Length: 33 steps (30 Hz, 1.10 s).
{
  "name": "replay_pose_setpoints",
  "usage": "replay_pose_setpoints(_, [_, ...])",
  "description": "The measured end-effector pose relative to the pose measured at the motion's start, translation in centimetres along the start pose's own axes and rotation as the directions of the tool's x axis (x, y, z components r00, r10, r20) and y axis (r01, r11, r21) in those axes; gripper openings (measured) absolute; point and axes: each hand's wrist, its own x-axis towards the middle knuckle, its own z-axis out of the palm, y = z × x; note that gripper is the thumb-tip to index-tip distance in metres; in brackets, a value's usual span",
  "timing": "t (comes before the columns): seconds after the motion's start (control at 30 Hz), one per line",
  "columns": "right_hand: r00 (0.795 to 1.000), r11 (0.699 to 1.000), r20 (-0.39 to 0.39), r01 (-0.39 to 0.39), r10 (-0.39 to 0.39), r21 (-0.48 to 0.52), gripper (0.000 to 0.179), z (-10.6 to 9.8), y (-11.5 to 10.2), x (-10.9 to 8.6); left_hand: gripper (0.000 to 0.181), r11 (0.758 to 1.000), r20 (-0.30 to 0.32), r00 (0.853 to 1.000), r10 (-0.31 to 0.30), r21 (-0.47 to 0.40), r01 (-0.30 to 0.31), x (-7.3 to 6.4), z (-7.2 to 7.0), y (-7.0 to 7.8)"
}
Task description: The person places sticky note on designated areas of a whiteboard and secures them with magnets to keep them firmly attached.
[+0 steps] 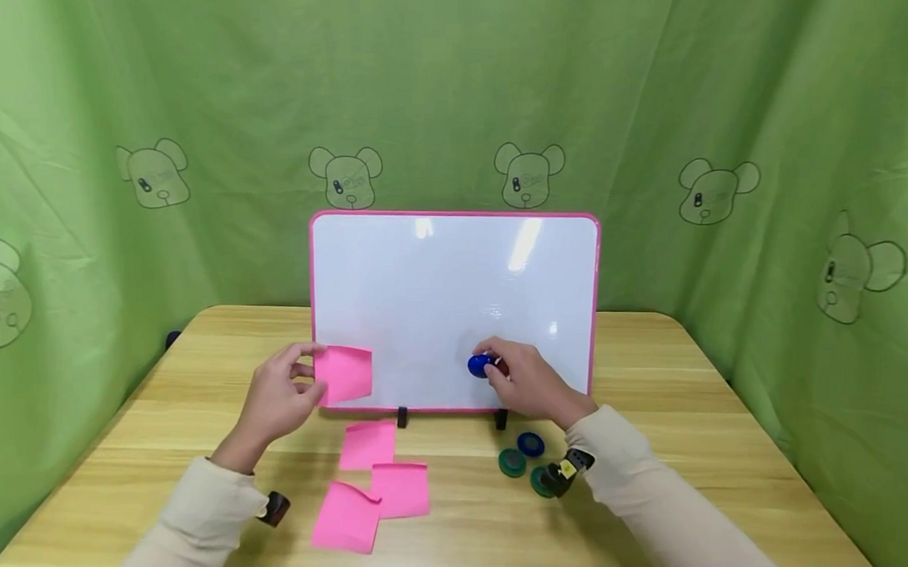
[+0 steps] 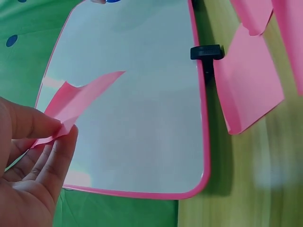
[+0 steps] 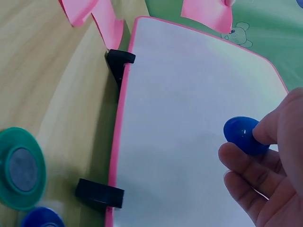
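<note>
My left hand (image 1: 281, 394) pinches a pink sticky note (image 1: 348, 373) by its left edge, holding it in front of the lower left of the whiteboard (image 1: 425, 309). In the left wrist view the note (image 2: 78, 101) bends away from the board's face, between thumb and fingers. A round blue magnet (image 1: 480, 366) is gripped between the thumb and fingers of my right hand (image 1: 528, 377), before the board's lower right part. The right wrist view shows this magnet's (image 3: 241, 132) smooth domed side. The board has a pink frame and stands upright.
Three pink notes, one of them (image 1: 401, 490) overlapped at its corner, lie on the table (image 1: 245, 541) before the board. Green magnets (image 1: 513, 462) and a blue magnet (image 1: 530, 444) lie below my right wrist. Black feet (image 1: 402, 417) support the board. Green curtains (image 1: 447, 83) surround the table.
</note>
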Motion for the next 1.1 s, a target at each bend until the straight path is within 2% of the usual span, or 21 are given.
replay_pose_setpoints(0.33, [0.999,0.999,-0.032,-0.027,0.027,0.017,0.021,-0.3,0.0,1.1,0.051,0.999,0.019,1.0,0.0,-0.032,0.001,1.2,0.0,0.7])
replay_pose_setpoints(0.5, [0.997,0.997,-0.042,-0.061,0.063,0.039,0.021,-0.4,-0.1,1.3,0.055,1.0,0.02,1.0,0.006,-0.019,-0.006,1.6,0.1,0.9])
replay_pose_setpoints(0.77, [0.997,0.997,-0.052,-0.055,0.058,0.049,0.021,-0.8,-0.4,2.1,0.057,1.0,0.015,1.0,-0.006,0.003,0.006,2.1,0.2,1.1])
replay_pose_setpoints(1.1, [0.994,0.997,-0.084,-0.07,0.073,0.035,0.021,-0.9,-0.2,3.4,0.055,1.0,-0.022,1.0,0.003,-0.009,-0.003,3.6,0.3,1.6])
